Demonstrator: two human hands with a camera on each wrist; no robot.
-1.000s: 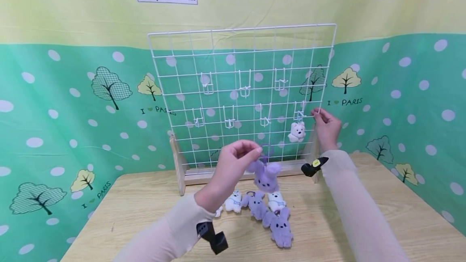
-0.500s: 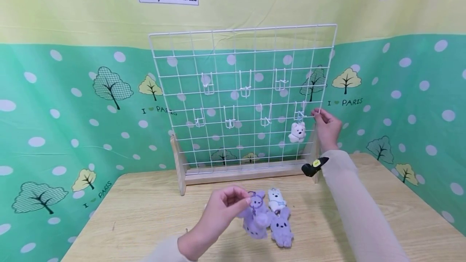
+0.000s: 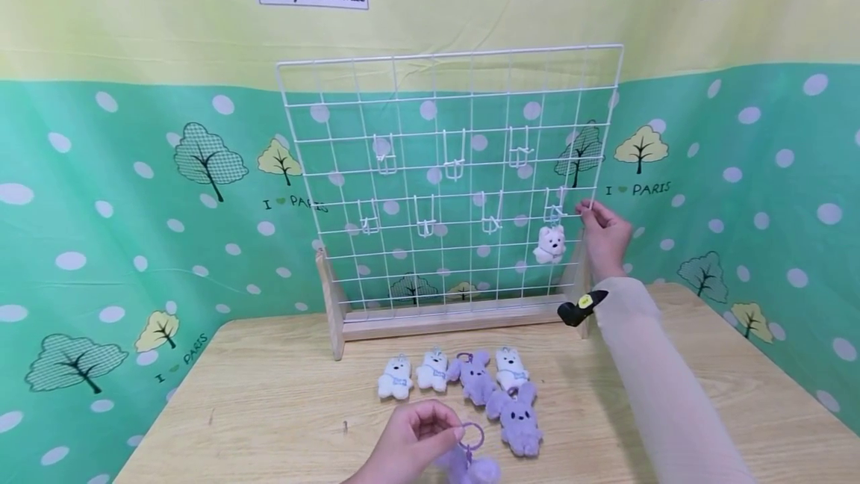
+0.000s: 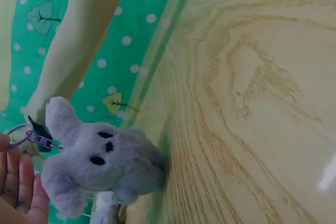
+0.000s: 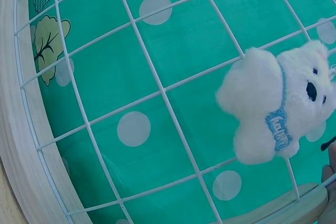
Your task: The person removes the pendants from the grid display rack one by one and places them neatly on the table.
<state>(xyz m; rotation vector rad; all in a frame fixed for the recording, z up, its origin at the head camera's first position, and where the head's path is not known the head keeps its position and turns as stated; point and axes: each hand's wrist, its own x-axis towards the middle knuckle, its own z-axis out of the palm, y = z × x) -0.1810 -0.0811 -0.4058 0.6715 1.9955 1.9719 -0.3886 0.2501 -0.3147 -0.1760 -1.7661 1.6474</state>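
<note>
My left hand [image 3: 413, 443] pinches the purple ring of a plush bunny keychain [image 4: 105, 156] near the front of the table. The bunny dangles below the ring; the lower edge of the head view cuts it off, while the left wrist view shows its ears and face close over the wood. At the right, my right hand [image 3: 606, 239] grips the side edge of a white wire grid rack [image 3: 449, 53] between thumb and fingers. Beside that hand a white plush bear keychain [image 3: 551, 245] hangs from the lower right hook; its blue scarf shows in the right wrist view.
Several white hooks, one of them [image 3: 454, 168], sit on the grid in two rows. On the table [image 3: 255, 409] lie white bears such as this bear keychain [image 3: 395, 379], plus two purple bunnies, the nearer bunny [image 3: 520, 424] at the right. A wooden base [image 3: 457, 320] holds the grid.
My left hand has come down and toward me from before the grid, carrying the bunny keychain past the others to the front of the table. My right hand stays on the grid's edge.
</note>
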